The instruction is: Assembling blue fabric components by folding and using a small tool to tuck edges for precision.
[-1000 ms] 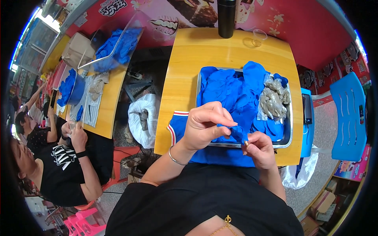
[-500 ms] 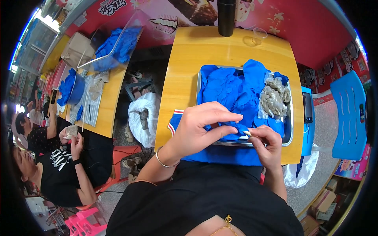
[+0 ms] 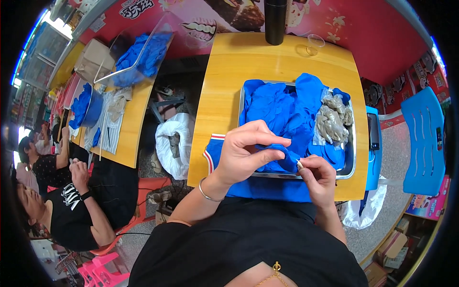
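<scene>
My left hand [image 3: 247,152] is closed in a pinch on a blue cloth piece [image 3: 289,160], thumb below and index finger above. At that piece's right edge, my right hand [image 3: 319,178] pinches a small whitish bit [image 3: 299,165], too small to name. Both hands are over the near rim of a metal tray [image 3: 353,165]. A heap of flat blue cloth pieces [image 3: 270,107] fills most of the tray. On its right side lies a clear plastic bag [image 3: 332,119] with greyish-beige contents.
The tray stands on a yellow wooden table [image 3: 224,71], with a black post [image 3: 275,21] and a clear cup [image 3: 315,40] at the back. Left are a white sack [image 3: 174,148] and a seated person [image 3: 71,205]. A blue chair [image 3: 423,138] stands right.
The blue cloth piece now stands up more between my hands. My right hand has shifted slightly left. The person on the left has moved their hands closer to their body.
</scene>
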Demonstrator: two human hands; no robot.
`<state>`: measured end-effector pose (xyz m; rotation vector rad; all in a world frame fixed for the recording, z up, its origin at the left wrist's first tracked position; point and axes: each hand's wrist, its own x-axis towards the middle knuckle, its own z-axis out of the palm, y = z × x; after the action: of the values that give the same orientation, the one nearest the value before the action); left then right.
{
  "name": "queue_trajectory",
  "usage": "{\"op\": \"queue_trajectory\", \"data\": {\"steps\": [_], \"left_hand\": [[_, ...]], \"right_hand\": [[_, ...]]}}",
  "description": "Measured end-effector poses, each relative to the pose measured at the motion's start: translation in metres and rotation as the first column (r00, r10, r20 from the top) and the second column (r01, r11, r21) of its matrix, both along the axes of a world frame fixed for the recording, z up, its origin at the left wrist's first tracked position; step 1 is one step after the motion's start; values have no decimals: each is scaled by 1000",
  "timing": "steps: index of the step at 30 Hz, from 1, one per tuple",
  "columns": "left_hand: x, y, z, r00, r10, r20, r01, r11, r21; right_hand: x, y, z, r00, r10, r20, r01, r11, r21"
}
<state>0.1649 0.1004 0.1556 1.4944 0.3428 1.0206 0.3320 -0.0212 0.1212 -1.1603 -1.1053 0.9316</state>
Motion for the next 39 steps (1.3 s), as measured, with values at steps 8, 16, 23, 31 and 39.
{"op": "queue_trajectory", "data": {"steps": [8, 16, 23, 31, 39], "left_hand": [[6, 1, -3, 988, -106, 112, 107, 994, 2], [4, 1, 7, 988, -141, 59, 135, 986, 99], [2, 0, 12, 997, -62, 43, 57, 993, 103], [7, 0, 3, 989, -144, 42, 144, 990, 0], [2, -6, 17, 990, -137, 13, 138, 988, -76]], "right_hand": [[2, -2, 8, 929, 154, -338, -196, 976, -95], [-5, 7, 15, 955, -155, 253, 104, 973, 206], [0, 3, 6, 926, -179, 331, 98, 964, 248], [-4, -3, 7, 964, 95, -248, -108, 993, -41], [-8, 2, 12, 962, 100, -256, -87, 994, 61]]}}
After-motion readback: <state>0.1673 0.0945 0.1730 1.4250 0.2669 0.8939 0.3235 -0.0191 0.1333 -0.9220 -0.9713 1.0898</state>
